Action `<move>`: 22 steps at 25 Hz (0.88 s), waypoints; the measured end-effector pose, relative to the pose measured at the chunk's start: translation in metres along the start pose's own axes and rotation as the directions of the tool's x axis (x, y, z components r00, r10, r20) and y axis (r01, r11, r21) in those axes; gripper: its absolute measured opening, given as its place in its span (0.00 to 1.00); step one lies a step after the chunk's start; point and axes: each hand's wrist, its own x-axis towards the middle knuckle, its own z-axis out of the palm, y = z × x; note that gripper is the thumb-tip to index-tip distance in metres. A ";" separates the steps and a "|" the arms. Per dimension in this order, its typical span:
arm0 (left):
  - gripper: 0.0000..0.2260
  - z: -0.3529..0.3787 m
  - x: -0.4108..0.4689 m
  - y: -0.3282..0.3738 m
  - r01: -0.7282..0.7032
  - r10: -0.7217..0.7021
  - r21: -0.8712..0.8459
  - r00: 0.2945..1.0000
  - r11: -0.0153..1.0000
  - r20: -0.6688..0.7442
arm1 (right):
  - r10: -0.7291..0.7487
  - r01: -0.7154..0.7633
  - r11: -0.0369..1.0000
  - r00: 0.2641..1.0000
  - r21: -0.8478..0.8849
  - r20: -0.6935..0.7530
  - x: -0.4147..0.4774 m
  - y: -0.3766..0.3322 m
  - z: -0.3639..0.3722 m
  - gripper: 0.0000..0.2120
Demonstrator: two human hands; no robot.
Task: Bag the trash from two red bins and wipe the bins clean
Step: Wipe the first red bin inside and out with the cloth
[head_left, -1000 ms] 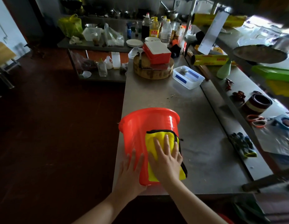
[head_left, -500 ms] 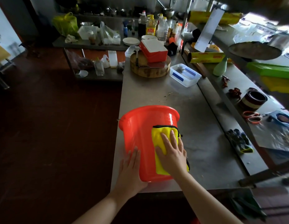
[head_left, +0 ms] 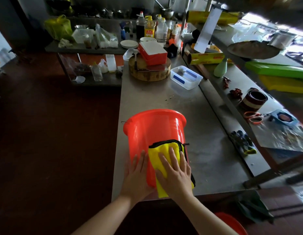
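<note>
1. Second bin (head_left: 230, 223): only a red arc shows, low at my right, below the surface (head_left: 206, 158); what is in it is hidden.
2. Hazard: the bin (head_left: 154, 129) I am wiping lies with its base at the surface's near edge, by the left corner, mouth turned away from me. I judge that a hard stroke toward me could slide or roll it off onto the floor (head_left: 54, 150), since smooth plastic on bare steel has little to stop it.
3. Left hand (head_left: 137, 175): flat, fingers straight, resting on the bin's wall just beside the cloth (head_left: 166, 150), steadying it.
4. Right hand (head_left: 175, 173): flat, fingers spread, pressing the cloth onto the wall and gripping nothing. Held only by a palm, the cloth may bunch or slip.
5. Cloth: yellow, black-edged, folded, its tail hanging past the bin's base.
6. Middle right: gloves (head_left: 243, 141), well apart from the bin.
7. Far: clear tub (head_left: 186, 77); beside it a round board (head_left: 149, 72) carrying a red box (head_left: 153, 52).
</note>
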 end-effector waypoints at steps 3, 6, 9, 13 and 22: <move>0.57 0.000 0.001 -0.006 -0.005 0.004 0.035 0.999 0.999 0.046 | 0.062 -0.063 0.994 0.998 0.089 0.020 -0.001 0.029 -0.002 0.30; 0.60 -0.001 0.003 -0.001 -0.007 0.005 0.027 0.998 1.000 0.060 | 0.303 -0.344 0.865 0.939 0.366 0.166 0.005 0.042 -0.011 0.30; 0.61 -0.002 0.004 0.002 -0.010 0.010 0.012 0.999 1.000 0.038 | 0.418 -0.475 0.781 0.880 0.405 0.226 0.007 0.031 -0.015 0.30; 0.56 -0.003 0.002 0.002 -0.009 0.008 0.031 1.000 0.999 0.026 | 0.240 -0.243 0.966 0.970 0.088 0.043 -0.018 -0.007 -0.004 0.32; 0.54 -0.005 0.000 0.006 -0.052 0.052 0.016 0.999 0.999 -0.006 | 0.116 -0.111 0.991 0.991 -0.071 0.066 0.009 -0.017 -0.005 0.29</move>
